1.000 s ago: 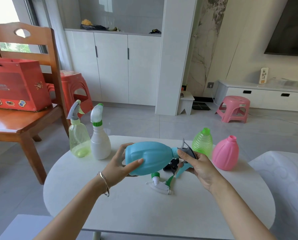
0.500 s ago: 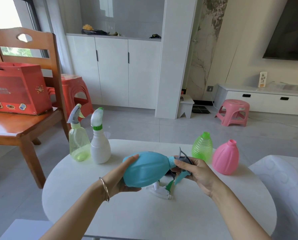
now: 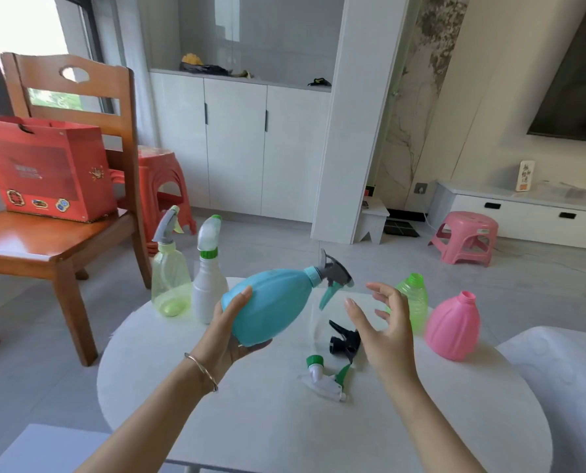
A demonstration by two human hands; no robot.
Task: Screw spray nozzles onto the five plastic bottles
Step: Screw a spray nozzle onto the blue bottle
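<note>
Round white table (image 3: pixel 257 428) sat in a living room, wooden chair (image 3: pixel 63 186) off to one side. The left hand (image 3: pixel 230 336) gripped the blue bottle (image 3: pixel 271 305) tilted above the table, nozzle on, while the right hand (image 3: pixel 383 332) hung open and empty just beside it.

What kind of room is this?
Probably a living room at home: a dark TV hangs on the wall above a low white cabinet, with a wooden chair nearby.
</note>
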